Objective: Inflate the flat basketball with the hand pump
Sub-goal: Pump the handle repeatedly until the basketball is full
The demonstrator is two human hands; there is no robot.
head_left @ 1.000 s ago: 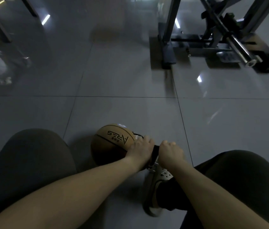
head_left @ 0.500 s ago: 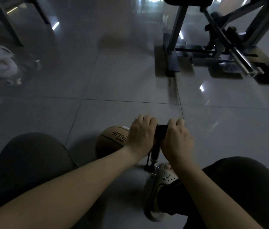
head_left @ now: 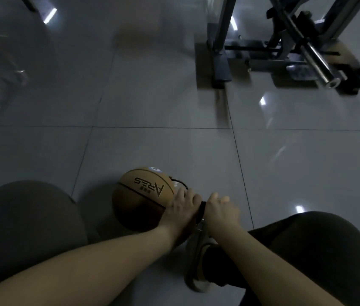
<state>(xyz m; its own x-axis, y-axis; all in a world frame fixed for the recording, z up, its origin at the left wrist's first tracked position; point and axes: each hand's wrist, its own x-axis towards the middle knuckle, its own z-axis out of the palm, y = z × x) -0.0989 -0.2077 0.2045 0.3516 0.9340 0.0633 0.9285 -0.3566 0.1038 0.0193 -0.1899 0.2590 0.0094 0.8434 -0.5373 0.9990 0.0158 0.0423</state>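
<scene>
Left hand [head_left: 180,208] and right hand [head_left: 222,212] both grip the black bar-shaped pump handle [head_left: 202,208] — it's down low (shaft probably upright, too dark to say). The tan round basketball [head_left: 139,195] sits on the grey tiled floor [head_left: 174,151], just left of them.

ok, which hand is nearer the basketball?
Left. The left hand grips the pump handle next to the basketball; right hand grips the handle's other end, farther from it.
</scene>
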